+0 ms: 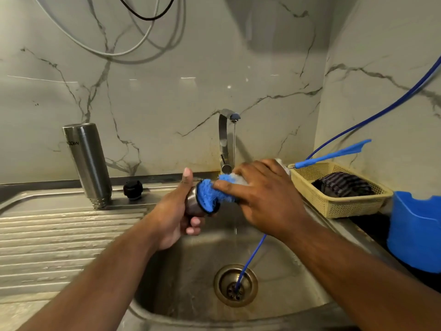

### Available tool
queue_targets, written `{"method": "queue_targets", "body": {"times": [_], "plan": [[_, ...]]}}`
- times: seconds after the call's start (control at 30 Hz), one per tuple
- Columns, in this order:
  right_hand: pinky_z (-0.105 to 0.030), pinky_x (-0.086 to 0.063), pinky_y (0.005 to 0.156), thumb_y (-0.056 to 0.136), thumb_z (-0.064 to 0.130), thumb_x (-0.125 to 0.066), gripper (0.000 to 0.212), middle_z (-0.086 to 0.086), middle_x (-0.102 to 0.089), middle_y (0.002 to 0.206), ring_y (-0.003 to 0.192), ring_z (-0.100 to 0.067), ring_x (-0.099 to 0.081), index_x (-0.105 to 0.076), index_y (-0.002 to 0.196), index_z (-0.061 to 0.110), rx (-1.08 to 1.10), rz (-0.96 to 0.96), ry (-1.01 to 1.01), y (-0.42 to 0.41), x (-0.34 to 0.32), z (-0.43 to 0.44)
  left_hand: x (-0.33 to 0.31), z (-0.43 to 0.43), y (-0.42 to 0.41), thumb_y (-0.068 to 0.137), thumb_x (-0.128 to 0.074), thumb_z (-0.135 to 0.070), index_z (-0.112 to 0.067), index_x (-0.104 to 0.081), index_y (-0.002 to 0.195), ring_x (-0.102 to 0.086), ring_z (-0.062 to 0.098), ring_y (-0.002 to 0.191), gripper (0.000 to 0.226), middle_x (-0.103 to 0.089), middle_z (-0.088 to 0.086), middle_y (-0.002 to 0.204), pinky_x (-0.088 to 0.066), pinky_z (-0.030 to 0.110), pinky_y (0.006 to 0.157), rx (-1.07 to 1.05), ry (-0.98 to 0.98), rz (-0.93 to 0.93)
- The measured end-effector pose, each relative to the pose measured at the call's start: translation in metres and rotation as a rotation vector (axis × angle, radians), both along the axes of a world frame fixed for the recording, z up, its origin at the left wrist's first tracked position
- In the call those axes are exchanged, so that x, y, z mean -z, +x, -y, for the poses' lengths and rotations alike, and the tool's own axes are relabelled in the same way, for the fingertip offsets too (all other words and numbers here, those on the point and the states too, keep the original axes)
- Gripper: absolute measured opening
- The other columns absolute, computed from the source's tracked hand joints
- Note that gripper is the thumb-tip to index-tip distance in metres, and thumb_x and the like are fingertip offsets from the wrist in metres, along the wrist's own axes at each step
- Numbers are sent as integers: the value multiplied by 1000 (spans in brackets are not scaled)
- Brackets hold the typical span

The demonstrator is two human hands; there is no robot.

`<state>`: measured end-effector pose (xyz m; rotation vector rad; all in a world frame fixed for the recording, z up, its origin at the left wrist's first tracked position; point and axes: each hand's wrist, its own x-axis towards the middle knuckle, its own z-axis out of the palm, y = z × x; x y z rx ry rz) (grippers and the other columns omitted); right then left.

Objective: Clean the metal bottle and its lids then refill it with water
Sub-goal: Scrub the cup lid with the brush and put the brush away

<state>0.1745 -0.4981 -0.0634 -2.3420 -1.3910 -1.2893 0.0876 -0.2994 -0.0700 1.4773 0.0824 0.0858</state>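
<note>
Both your hands work above the sink (167,295): left hand (176,211) fingers curl around the metal lid (194,203); right hand (265,199) fingers pinch the blue brush (210,193) against its rim.

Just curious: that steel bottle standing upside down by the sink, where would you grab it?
Probably around the smooth middle of the bottle, coming from the sink side. It stands mouth down on the drainboard, wall close behind, threaded neck at the bottom.
</note>
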Motion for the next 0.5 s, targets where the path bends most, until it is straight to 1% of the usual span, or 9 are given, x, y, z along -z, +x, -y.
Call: {"method": "queue_targets", "body": {"times": [0.07,0.13,0.17,0.2,0.27,0.33,0.4,0.43,0.5], "plan": [[-34,-40,84,97,41,-59,42,4,-69,107,97,-19,-62,-57,139,43,20,-223,60,-11,-1,-8,-4,3,1,96,-44,-64,-22,-63,115,-56,18,65,50,-67,14,100,-46,30,59,-95,121,177],[-31,-44,78,102,52,-48,40,6,-72,109,98,-17,-64,-56,140,43,2,-578,188,-11,0,-13,-5,0,3,94,-57,-52,-33,-58,118,-67,21,92,31,-63,6,119,-56,34,78,-148,342,363],[-31,-45,75,102,54,-46,40,6,-72,108,98,-17,-64,-57,138,42,5,-659,216,-10,0,-13,-4,-2,5,92,-66,-43,-33,-57,118,-67,21,105,29,-61,3,123,-57,36,87,-126,344,391],[-31,-44,74,102,54,-46,39,6,-72,108,96,-16,-63,-57,138,42,21,-652,197,-8,0,-13,-3,-2,5,91,-73,-31,-30,-58,118,-65,22,113,31,-61,2,126,-57,39,94,-88,267,399],[-32,-40,76,102,50,-49,40,6,-70,108,95,-16,-62,-55,140,42,49,-477,77,-3,2,-8,-3,-1,4,88,-71,-15,-20,-60,113,-63,25,117,28,-63,4,125,-56,43,97,23,-24,385],[-36,-43,84,97,38,-59,40,3,-68,105,93,-20,-61,-60,137,39,51,-214,-7,3,2,-5,-5,3,1,100,-60,-25,-17,-63,106,-63,28,112,11,-67,9,118,-57,43,92,20,-270,314],[-41,-39,93,90,26,-64,44,-1,-66,109,96,-24,-59,-64,132,37,-12,12,-24,2,-1,-4,-4,2,1,100,-50,-47,-11,-65,112,-68,29,110,41,-70,19,123,-59,45,92,-49,-372,91],[-41,-37,96,90,22,-65,44,-1,-66,113,99,-24,-58,-64,133,36,-47,111,-46,-1,-2,-5,-3,1,0,97,-46,-59,-9,-65,118,-71,31,104,57,-70,23,121,-60,44,87,-39,-345,-52],[-40,-35,100,91,21,-67,48,0,-65,117,102,-23,-58,-60,135,37,-56,185,-116,-5,-2,-7,-2,1,-5,91,-39,-76,-9,-64,123,-71,24,70,78,-73,23,107,-59,32,58,30,-195,-263]]}}
